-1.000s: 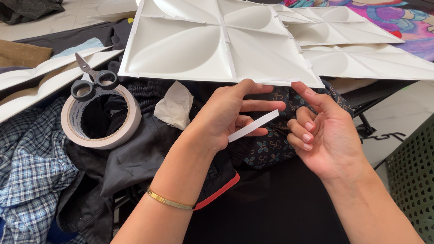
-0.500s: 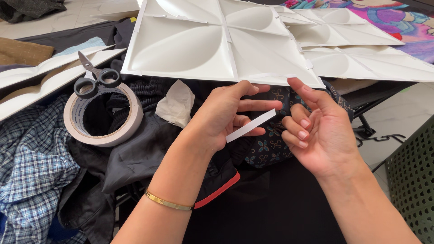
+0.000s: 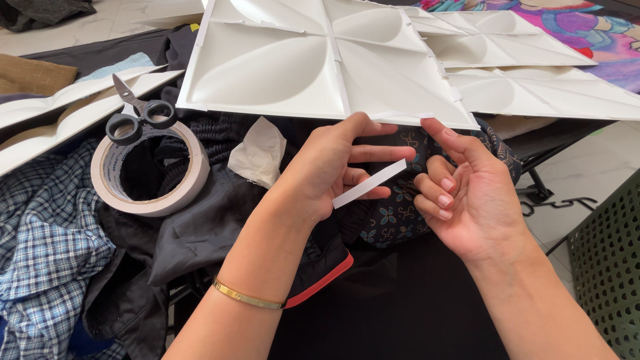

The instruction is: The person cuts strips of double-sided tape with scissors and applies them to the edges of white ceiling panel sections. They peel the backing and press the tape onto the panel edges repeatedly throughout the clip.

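My left hand [image 3: 333, 167] holds a short white strip of tape [image 3: 370, 183] between its fingers, the strip slanting up to the right. My right hand [image 3: 467, 193] is just right of the strip's upper end, palm toward me, fingers curled and index finger raised, holding nothing. Both hands hover over a pile of dark clothes, just below the near edge of a white embossed wall panel [image 3: 293, 60].
A big roll of white tape [image 3: 150, 170] lies at left with grey-handled scissors [image 3: 137, 117] resting on it. A crumpled paper scrap [image 3: 257, 153] lies nearby. More white panels [image 3: 533, 87] are at right, plaid cloth [image 3: 47, 233] at left, a green mesh basket [image 3: 610, 260] at far right.
Both hands have stayed almost still. The right hand's fingers have curled slightly closer to the strip's end.
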